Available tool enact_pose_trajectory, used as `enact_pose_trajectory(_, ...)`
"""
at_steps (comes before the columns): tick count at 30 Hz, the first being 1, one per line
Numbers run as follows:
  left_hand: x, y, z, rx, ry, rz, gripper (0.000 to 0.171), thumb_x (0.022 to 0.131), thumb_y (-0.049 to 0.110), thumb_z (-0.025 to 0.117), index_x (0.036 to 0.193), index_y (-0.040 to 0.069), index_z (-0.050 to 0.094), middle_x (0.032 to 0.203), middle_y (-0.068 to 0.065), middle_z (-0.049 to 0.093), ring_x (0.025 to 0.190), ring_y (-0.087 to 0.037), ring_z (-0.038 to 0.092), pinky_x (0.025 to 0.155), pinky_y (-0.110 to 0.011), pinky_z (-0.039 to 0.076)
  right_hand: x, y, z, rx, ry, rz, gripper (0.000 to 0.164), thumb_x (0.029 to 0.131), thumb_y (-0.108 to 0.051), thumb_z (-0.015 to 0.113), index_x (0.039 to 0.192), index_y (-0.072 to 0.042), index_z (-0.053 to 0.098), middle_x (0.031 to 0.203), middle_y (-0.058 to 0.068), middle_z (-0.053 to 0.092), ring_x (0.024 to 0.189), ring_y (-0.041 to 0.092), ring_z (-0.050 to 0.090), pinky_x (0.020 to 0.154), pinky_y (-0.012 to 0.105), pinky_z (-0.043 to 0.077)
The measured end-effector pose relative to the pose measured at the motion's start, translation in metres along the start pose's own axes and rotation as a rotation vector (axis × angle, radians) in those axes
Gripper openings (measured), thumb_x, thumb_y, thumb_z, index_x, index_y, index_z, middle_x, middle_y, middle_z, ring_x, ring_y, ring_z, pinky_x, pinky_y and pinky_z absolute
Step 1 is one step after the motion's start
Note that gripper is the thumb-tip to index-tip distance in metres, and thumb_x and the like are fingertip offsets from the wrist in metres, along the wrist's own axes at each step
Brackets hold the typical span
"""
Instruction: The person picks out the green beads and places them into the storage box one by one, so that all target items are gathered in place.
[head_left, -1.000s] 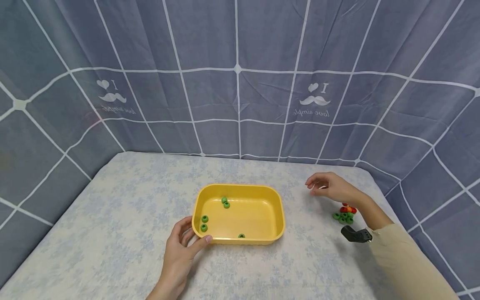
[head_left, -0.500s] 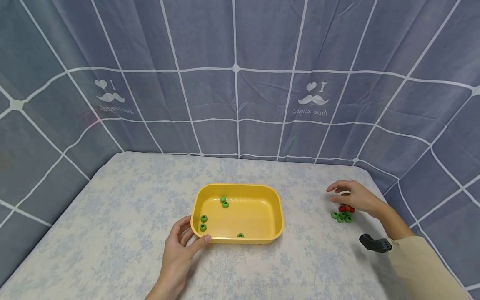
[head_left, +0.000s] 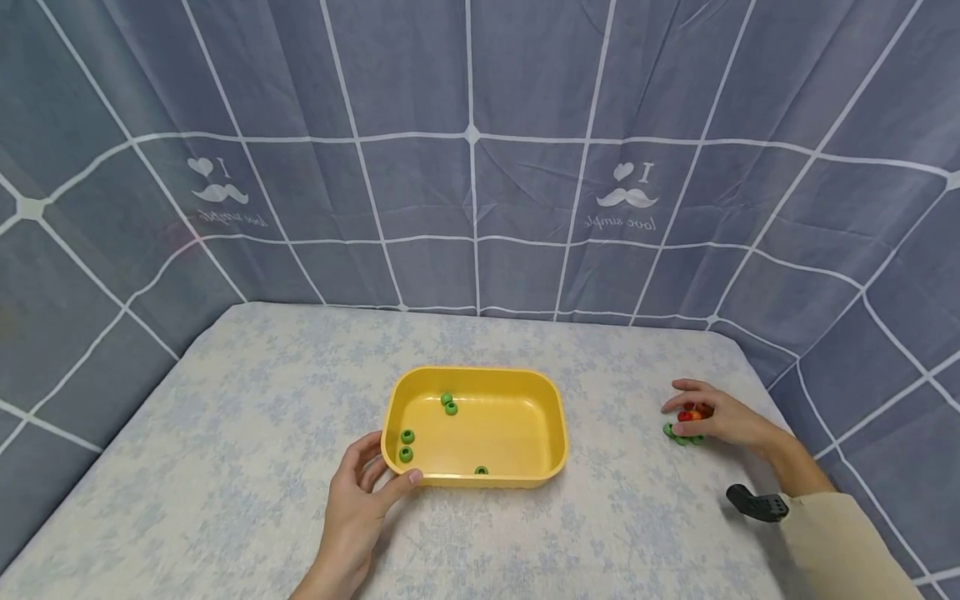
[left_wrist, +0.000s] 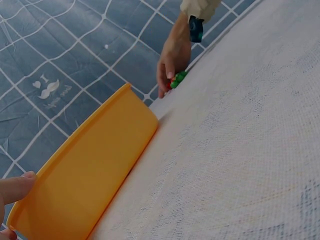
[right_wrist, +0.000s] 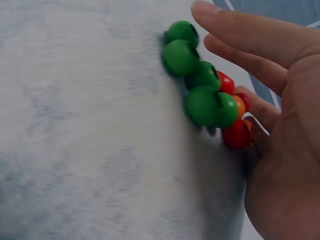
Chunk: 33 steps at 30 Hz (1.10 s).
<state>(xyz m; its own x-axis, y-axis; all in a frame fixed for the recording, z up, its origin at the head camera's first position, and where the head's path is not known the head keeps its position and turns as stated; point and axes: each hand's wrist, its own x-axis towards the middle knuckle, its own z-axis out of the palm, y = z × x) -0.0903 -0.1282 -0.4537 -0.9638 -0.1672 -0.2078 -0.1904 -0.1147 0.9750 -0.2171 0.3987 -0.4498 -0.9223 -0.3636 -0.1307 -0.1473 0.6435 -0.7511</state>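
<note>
A yellow plastic tray [head_left: 510,427] stands on the cloth in the middle, with several green beads [head_left: 407,436] inside. My left hand [head_left: 354,504] grips its near left corner, thumb over the rim and fingers along the outer side. At the right of the table my right hand [head_left: 726,418] hovers over a small pile of beads, thumb and fingers spread around it. In the right wrist view the pile shows several green beads [right_wrist: 202,106], red beads [right_wrist: 236,134] and an orange one [right_wrist: 241,106]. The fingers pass behind the pile; whether they touch it is unclear.
A pale blue floral cloth [head_left: 247,433] covers the table. Grey-blue curtains [head_left: 420,192] with white grid lines rise along the back and both sides. A black strap or device [head_left: 757,504] sticks out at the right wrist.
My right hand has moved right and toward me, from beyond the pile down over the beads. The left hand keeps its grip on the tray, which stays put.
</note>
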Motion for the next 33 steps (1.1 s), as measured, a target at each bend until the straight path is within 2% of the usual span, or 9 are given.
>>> enact_pose_trajectory(2,0.000,0.001,0.000,0.002,0.002,0.001,0.079,0.088,0.003,0.083,0.153,0.007,0.039,0.152,-0.014,0.041,0.136,-0.030,0.048,0.093,-0.024,0.057,0.000,0.002,0.003,-0.007,-0.010,-0.036,0.033,0.088,-0.014,0.084,0.117,-0.003,0.074,0.158,0.031,0.024,0.141,0.056,0.025,0.103,0.060,0.039)
enact_pose_trajectory(7,0.000,0.001,0.001,0.001,0.004,0.005,0.079,0.088,0.002,0.084,0.153,0.007,0.039,0.151,-0.014,0.041,0.136,-0.030,0.049,0.094,-0.024,0.057,0.001,0.007,0.007,-0.036,0.009,-0.098,0.023,0.086,-0.011,0.086,0.106,-0.007,0.075,0.156,0.032,0.025,0.137,0.055,0.028,0.096,0.035,0.042)
enact_pose_trajectory(9,0.000,0.001,0.001,-0.001,0.000,0.008,0.079,0.088,0.003,0.084,0.153,0.007,0.039,0.151,-0.014,0.041,0.136,-0.030,0.049,0.094,-0.024,0.056,0.000,0.008,0.008,-0.039,0.021,-0.096,0.020,0.086,-0.011,0.085,0.104,-0.008,0.076,0.156,0.032,0.026,0.138,0.055,0.028,0.095,0.033,0.042)
enact_pose_trajectory(14,0.000,0.001,0.002,0.003,-0.005,0.019,0.079,0.087,0.003,0.084,0.153,0.006,0.039,0.151,-0.014,0.041,0.136,-0.029,0.048,0.095,-0.024,0.056,-0.002,0.007,0.008,-0.029,0.037,-0.067,0.018,0.088,-0.011,0.084,0.103,-0.006,0.076,0.156,0.032,0.028,0.140,0.057,0.024,0.103,0.060,0.037)
enact_pose_trajectory(16,0.000,0.001,0.002,0.005,-0.006,0.020,0.079,0.087,0.003,0.084,0.153,0.006,0.039,0.151,-0.014,0.041,0.136,-0.029,0.048,0.095,-0.023,0.056,-0.002,0.004,0.007,-0.017,0.041,-0.049,0.019,0.088,-0.012,0.084,0.104,-0.005,0.076,0.157,0.032,0.028,0.141,0.058,0.023,0.104,0.066,0.034)
enact_pose_trajectory(18,0.000,0.001,0.002,0.005,-0.007,0.018,0.080,0.088,0.003,0.084,0.153,0.007,0.039,0.151,-0.014,0.041,0.136,-0.029,0.048,0.095,-0.023,0.056,-0.002,0.001,0.005,-0.018,0.051,-0.036,0.020,0.089,-0.014,0.084,0.105,-0.005,0.076,0.156,0.031,0.031,0.142,0.056,0.025,0.104,0.066,0.034)
enact_pose_trajectory(25,0.000,0.000,0.001,0.000,-0.006,0.012,0.079,0.088,0.003,0.084,0.153,0.007,0.039,0.151,-0.014,0.041,0.136,-0.029,0.049,0.095,-0.023,0.056,-0.002,-0.010,-0.002,-0.056,0.081,-0.020,0.024,0.091,-0.018,0.082,0.110,-0.004,0.075,0.154,0.028,0.039,0.141,0.050,0.034,0.100,0.048,0.042)
enact_pose_trajectory(29,0.000,0.000,0.001,-0.001,-0.005,0.009,0.079,0.088,0.003,0.083,0.153,0.007,0.039,0.151,-0.014,0.041,0.136,-0.029,0.049,0.094,-0.023,0.056,0.000,-0.015,-0.006,-0.049,0.074,-0.013,0.026,0.094,-0.017,0.080,0.113,-0.002,0.074,0.154,0.028,0.039,0.141,0.051,0.034,0.105,0.059,0.042)
enact_pose_trajectory(33,0.000,0.000,0.000,0.000,-0.002,0.006,0.079,0.088,0.003,0.083,0.153,0.007,0.039,0.151,-0.014,0.041,0.136,-0.029,0.049,0.094,-0.023,0.057,0.004,-0.020,-0.011,-0.031,0.075,-0.020,0.027,0.095,-0.015,0.077,0.117,0.001,0.071,0.152,0.029,0.042,0.142,0.051,0.032,0.111,0.071,0.032)
